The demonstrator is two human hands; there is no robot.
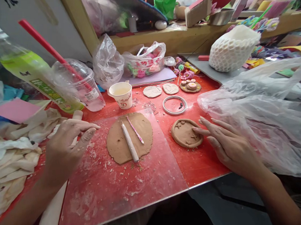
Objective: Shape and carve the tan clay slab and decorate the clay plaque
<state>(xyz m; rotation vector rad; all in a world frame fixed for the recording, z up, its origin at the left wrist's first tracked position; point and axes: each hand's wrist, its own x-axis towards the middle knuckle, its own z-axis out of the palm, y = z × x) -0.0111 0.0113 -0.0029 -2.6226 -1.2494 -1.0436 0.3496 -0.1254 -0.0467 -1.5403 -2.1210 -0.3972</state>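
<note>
My right hand (231,143) has its fingers spread, and one fingertip touches the right side of a round brown clay disc (184,136) with a raised rim and small pressed marks. To the left, my left hand (65,144) hovers over the red table with its fingers stretched out and nothing visible in them. Behind its fingers lies a pale roller (77,120), partly hidden. A flat clay slab (114,142) rests on a transparent sheet (154,180). On the slab lie a grey-white tapered stick (128,141) and a thin pink-and-white stick (135,129).
A paper cup (122,99), a plastic cup with a red straw (88,89) and a green-labelled bottle (33,72) stand behind. A ring (175,105) and small clay pieces (170,88) lie at the back. Plastic bags (263,115) fill the right; crumpled cloths (10,161) lie left.
</note>
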